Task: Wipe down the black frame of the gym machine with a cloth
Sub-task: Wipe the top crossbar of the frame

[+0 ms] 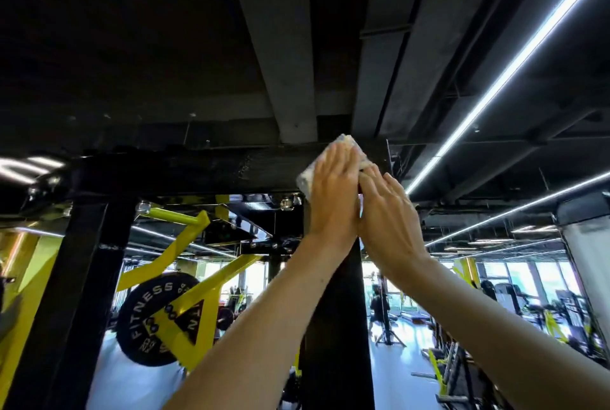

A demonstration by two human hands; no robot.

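The black frame has a top crossbeam (185, 170) and an upright post (336, 327) meeting at an upper corner. A pale cloth (305, 180) lies flat against that corner. My left hand (333, 198) presses the cloth onto the frame with straight fingers. My right hand (389, 215) reaches up beside it, fingers straight, its fingertips touching the cloth's right part on the post. Both forearms rise from the bottom of the view. Most of the cloth is hidden behind my hands.
A second black upright (76, 277) stands at left. Yellow lever arms (185, 258) and a black weight plate (155, 317) sit behind the frame. Ceiling beams (284, 46) and light strips (515, 56) run overhead. More gym machines (515, 307) fill the right background.
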